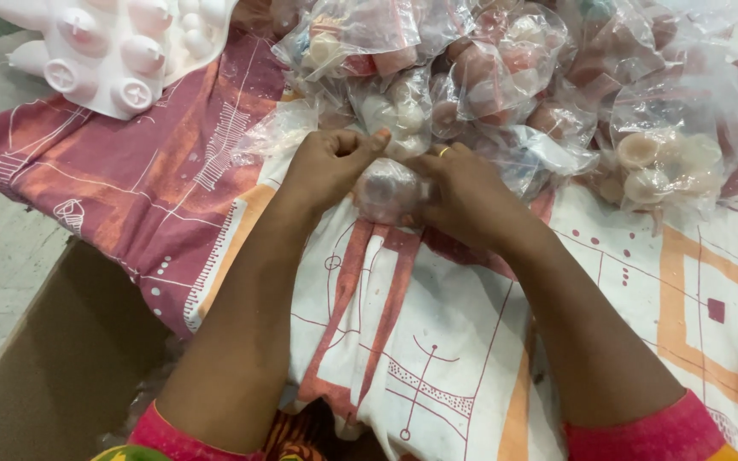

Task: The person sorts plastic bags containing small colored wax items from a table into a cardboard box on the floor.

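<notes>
A patterned cloth [437,341] in white, maroon and orange covers the table beneath my arms and runs out to every edge of the view. At twelve to two o'clock a big heap of clear plastic bags [548,77] lies on it, each bag stuffed with small round pieces in pink, cream and reddish brown; one bag at three o'clock shows pale beige discs. At eight o'clock a brown cardboard box [53,376] stands beside the table. At eleven o'clock sits a white moulded plastic tray [113,51] with round bumps, some bearing a cross shape.

At the centre, just below the heap, I hold a small clear bag [386,189] of rounded pinkish-grey pieces, bulging and glossy, its contents blurred. My left hand [328,166] has its grip clenched on the bag's top at ten o'clock from it, thumb pressed against the fingers. My right hand [463,192], wearing a ring, grasps the bag's side at three o'clock.
</notes>
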